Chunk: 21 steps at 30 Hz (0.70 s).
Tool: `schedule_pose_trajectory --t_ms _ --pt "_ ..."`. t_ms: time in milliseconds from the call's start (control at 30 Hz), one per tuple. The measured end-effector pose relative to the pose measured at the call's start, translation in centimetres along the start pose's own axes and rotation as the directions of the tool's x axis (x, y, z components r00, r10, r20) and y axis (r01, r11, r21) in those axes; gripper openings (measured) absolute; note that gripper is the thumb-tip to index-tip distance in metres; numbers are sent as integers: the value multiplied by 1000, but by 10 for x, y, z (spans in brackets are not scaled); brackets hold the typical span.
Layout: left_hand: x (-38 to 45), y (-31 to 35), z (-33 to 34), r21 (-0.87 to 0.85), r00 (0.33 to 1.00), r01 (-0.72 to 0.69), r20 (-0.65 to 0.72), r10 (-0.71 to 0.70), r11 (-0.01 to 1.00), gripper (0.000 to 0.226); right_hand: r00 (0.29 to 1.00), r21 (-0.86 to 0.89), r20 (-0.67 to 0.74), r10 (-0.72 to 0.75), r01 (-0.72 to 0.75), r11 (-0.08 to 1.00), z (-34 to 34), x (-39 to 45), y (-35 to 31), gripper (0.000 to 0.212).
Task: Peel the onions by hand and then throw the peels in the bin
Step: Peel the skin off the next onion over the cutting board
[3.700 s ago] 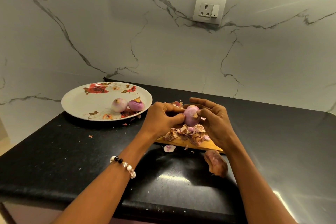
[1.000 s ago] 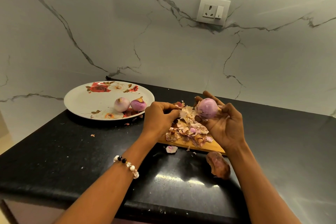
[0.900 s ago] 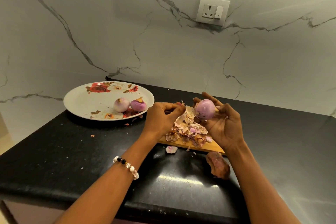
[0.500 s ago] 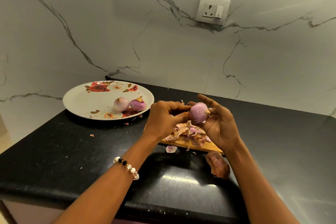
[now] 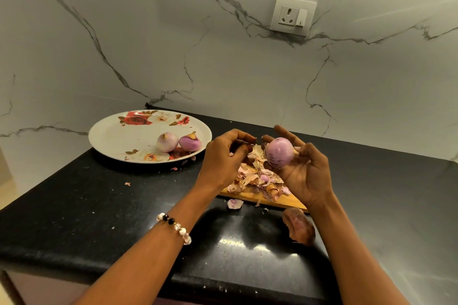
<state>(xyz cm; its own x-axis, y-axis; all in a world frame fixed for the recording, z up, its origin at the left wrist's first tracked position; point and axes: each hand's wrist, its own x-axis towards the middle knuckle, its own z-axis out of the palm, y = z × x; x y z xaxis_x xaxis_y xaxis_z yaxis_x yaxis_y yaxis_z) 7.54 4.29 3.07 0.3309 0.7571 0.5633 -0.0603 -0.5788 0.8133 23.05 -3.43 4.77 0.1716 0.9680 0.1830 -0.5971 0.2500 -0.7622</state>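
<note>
The right hand (image 5: 301, 168) cups a nearly bare onion (image 5: 279, 152); the left hand (image 5: 223, 158) pinches a peel scrap. Two peeled onions (image 5: 178, 141) sit plated; peels (image 5: 257, 179) await binning.

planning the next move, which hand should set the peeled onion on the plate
Right, probably: the right hand already grips the onion. The left hand, nearer the plate, has curled fingers; whether it pinches peel is unclear.

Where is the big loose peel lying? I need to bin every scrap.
The big peel lies on the black counter, just in front of the wooden board, beside the right forearm.
</note>
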Motion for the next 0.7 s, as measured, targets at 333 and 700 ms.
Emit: schedule_pose_trajectory --t_ms 333,700 --pt "-5 7 -1 15 995 -33 91 32 999 27 1000 -87 28 -11 13 996 -1 1 0 44" --pt "-1 -2 0 259 999 -32 -26 41 965 10 993 -198 93 -70 87 976 -6 6 7 58"
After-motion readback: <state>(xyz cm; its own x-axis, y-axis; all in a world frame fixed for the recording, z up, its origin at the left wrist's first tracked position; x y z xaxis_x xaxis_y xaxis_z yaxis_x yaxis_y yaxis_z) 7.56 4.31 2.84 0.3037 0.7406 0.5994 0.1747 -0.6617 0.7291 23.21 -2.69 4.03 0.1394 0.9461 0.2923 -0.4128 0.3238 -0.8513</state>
